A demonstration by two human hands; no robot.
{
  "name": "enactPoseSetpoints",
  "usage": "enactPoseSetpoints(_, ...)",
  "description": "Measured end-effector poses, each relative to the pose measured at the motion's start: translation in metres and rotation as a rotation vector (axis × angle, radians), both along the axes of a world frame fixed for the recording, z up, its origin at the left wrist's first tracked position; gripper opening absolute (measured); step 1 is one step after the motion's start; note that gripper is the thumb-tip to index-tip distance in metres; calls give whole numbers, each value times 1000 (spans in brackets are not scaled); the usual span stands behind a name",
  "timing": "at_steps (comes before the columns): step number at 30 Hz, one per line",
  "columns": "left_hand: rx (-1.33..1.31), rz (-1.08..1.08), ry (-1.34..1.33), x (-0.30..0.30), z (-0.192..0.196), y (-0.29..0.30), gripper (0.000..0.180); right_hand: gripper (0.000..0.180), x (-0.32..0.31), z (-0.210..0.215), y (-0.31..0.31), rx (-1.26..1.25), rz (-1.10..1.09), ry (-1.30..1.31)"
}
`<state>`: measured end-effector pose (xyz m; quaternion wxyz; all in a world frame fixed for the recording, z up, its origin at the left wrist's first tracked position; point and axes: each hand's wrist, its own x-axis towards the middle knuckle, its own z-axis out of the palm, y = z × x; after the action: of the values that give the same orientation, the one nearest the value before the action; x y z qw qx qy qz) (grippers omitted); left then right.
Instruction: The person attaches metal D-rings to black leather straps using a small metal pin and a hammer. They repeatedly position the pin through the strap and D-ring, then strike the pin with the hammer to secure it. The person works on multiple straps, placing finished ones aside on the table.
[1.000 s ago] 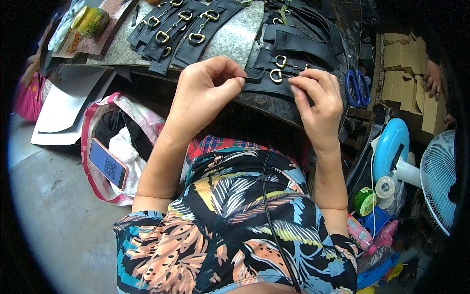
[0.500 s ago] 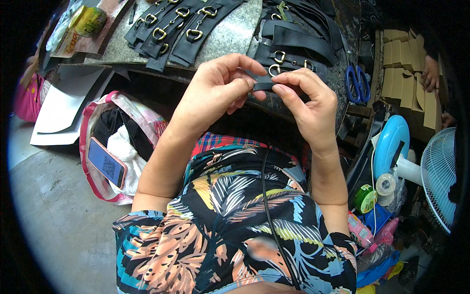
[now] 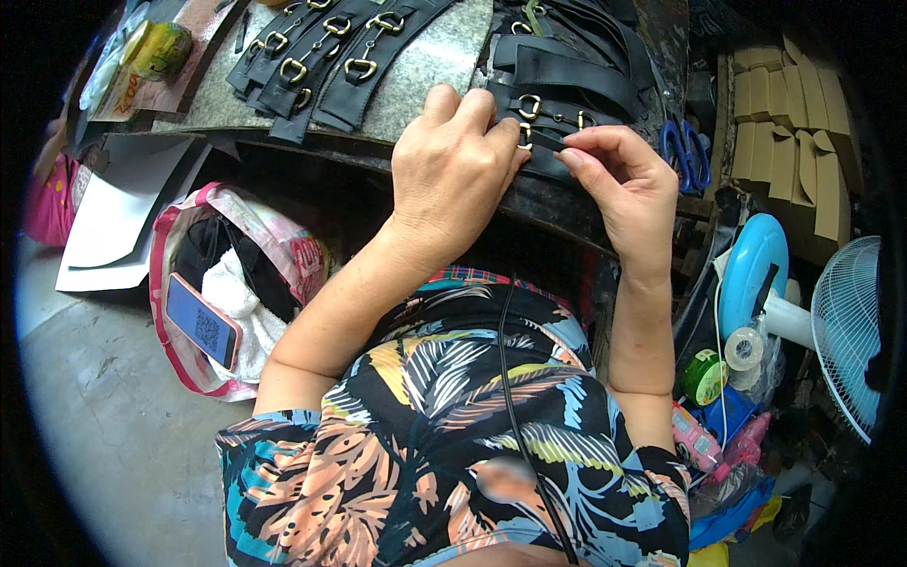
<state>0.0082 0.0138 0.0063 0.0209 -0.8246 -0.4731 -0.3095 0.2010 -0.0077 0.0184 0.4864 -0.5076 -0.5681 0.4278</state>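
Observation:
My left hand (image 3: 455, 163), its back turned up and fingers curled, closes on the left end of a narrow black strap (image 3: 543, 144) beside a gold-coloured ring (image 3: 524, 136). At the strap's right end, my right hand (image 3: 628, 184) pinches it between thumb and forefinger. Both hands are at the near edge of the bench. Just beyond them lies another black strap with a gold horsebit-shaped buckle (image 3: 556, 115). My left fingertips are partly hidden, so their exact hold on strap or ring is unclear.
Several black straps with gold buckles (image 3: 331, 71) lie at the bench's back left. Blue-handled scissors (image 3: 687, 156) hang right, near brown cardboard boxes (image 3: 784, 142). A white and blue fan (image 3: 846, 331) stands right. A bag with a phone (image 3: 201, 321) sits left.
My hands have moved apart and the left has turned back-up. The strap is now stretched between them at the bench edge. Another person's hand by the boxes has left the view.

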Motion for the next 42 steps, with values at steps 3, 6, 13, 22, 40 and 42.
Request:
enactPoseSetpoints(3, -22, -20, -30, -1, 2, 1, 27, 10, -1, 0, 2, 25, 20, -120)
enactPoseSetpoints(6, -102, 0, -58, -1, 3, 0, 33, 12, -1, 3, 2, 250, 40, -320)
enactPoseSetpoints(13, -181, -102, -243, 0, 1, 2, 35, 13, -2, 3, -2, 249, 110, -245)
enactPoseSetpoints(22, -592, -125, -684, 3, 4, -4, 43, 9, -4, 0, -19, 5, -92, -60)
enactPoseSetpoints(40, -804, -208, -770, -6, -2, -3, 42, 11, -8, -7, -8, -90, -2, 84)
enactPoseSetpoints(42, -809, -218, -787, -6, -2, -2, 37, 11, -8, -8, -7, -104, 5, 88)
